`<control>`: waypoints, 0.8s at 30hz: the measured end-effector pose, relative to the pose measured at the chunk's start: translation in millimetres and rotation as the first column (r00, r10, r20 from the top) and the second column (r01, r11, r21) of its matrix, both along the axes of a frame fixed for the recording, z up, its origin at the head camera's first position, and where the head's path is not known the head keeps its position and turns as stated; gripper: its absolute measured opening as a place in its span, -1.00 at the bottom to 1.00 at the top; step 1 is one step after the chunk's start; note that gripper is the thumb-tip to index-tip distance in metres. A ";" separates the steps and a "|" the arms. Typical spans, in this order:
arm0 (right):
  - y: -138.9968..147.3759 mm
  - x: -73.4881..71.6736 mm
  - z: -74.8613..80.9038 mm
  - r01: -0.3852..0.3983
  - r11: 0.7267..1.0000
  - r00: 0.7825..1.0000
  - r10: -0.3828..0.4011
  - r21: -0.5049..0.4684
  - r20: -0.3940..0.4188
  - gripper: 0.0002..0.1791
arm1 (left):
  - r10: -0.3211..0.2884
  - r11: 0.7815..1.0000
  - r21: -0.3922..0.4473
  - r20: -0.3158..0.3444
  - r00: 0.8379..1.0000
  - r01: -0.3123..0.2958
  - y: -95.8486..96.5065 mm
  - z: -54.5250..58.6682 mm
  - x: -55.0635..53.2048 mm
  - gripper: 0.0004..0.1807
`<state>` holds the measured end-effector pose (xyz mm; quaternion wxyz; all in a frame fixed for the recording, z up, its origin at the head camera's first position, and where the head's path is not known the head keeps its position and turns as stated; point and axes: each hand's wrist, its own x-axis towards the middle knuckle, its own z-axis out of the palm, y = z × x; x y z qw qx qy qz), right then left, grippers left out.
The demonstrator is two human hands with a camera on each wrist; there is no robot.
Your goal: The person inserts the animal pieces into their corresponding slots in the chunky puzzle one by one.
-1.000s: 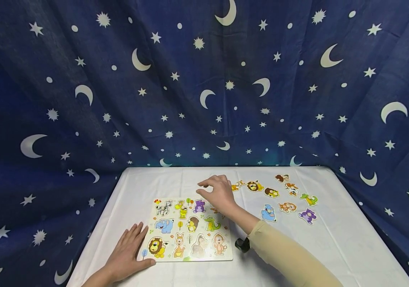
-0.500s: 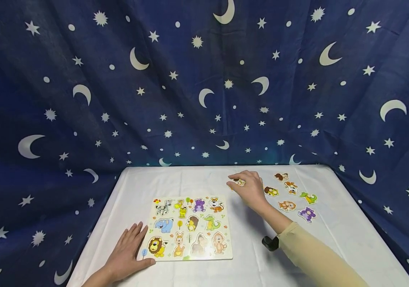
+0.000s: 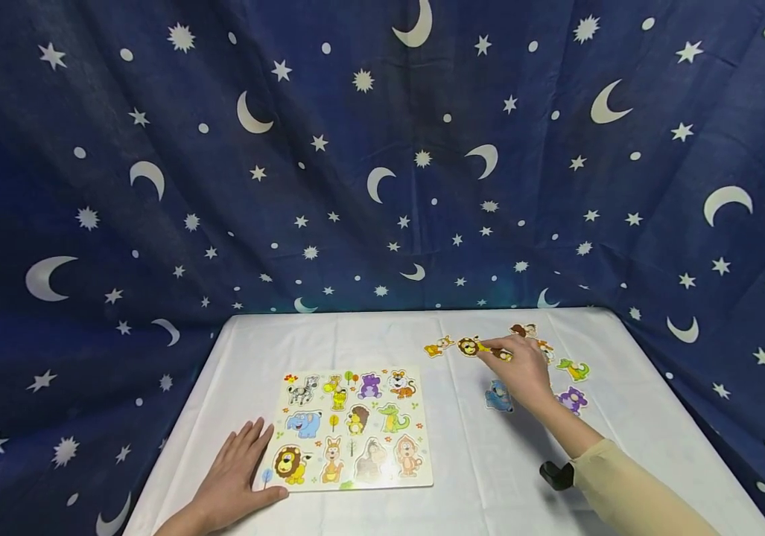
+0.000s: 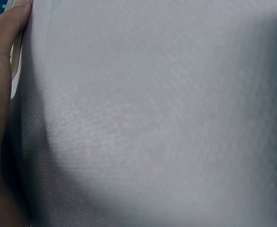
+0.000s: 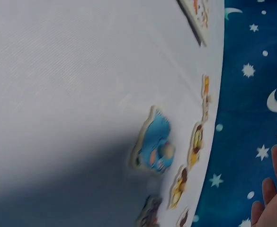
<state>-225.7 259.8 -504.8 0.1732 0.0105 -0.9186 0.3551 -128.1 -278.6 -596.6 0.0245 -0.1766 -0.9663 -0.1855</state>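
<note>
A flat animal puzzle board [image 3: 318, 487] lies on the white table, with animal pictures in rows. My left hand [image 3: 231, 476] rests flat at its lower left corner, fingers spread and thumb touching the edge. In the left wrist view, part of this hand [image 4: 1, 61] sits against the board's edge [image 4: 16, 61]. My right hand [image 3: 519, 368] hovers over loose animal pieces, fingers loosely bent and apart, with nothing seen between them. Nearest it are a lion piece [image 3: 468, 346], a hedgehog piece [image 3: 503, 356] and a blue elephant piece [image 5: 152, 142] with a round knob.
Other loose pieces lie around: a kangaroo [image 3: 437, 347], a crocodile [image 3: 573, 369], a purple hippo [image 3: 573, 400] and a brown piece [image 3: 523, 329] at the back. A black object [image 3: 556, 475] is at the right wrist. A dark blue star-and-moon curtain [image 3: 382, 149] hangs behind the table.
My right hand has moved right, from above the board's upper right corner, past the kangaroo piece, to above the loose pieces. The left hand has stayed in place.
</note>
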 end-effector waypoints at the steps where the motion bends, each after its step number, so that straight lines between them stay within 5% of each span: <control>1: 3.4 1.1 -1.6 0.007 1.000 1.000 -0.007 0.004 0.007 -0.68 | 0.001 1.000 0.000 0.001 1.000 -0.001 0.1 -0.1 -0.3 0.22; 15: 23.5 23.0 -34.8 0.014 1.000 0.998 -0.015 0.014 0.065 -0.62 | 0.011 1.000 -0.001 0.006 1.000 -0.011 1.1 -2.4 -1.0 0.23; 24: 19.0 40.1 -57.9 0.096 0.991 0.987 -0.107 0.089 0.123 -0.64 | 0.007 1.000 0.005 -0.004 1.000 -0.007 1.2 -1.2 -0.6 0.23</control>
